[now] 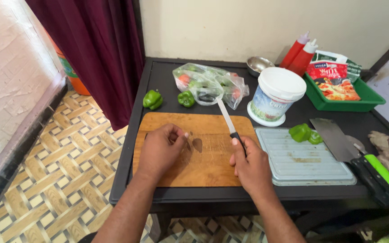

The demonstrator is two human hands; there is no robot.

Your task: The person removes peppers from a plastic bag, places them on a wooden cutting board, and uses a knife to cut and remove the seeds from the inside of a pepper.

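Palm-down, left hand (pixel 160 150) on wooden board (pixel 199 148), right hand (pixel 250 164) gripping knife (pixel 228 120)

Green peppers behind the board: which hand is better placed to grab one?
Left, probably. The left hand is empty on the wooden cutting board, on the side of the two green peppers behind the board. The right hand is holding the knife.
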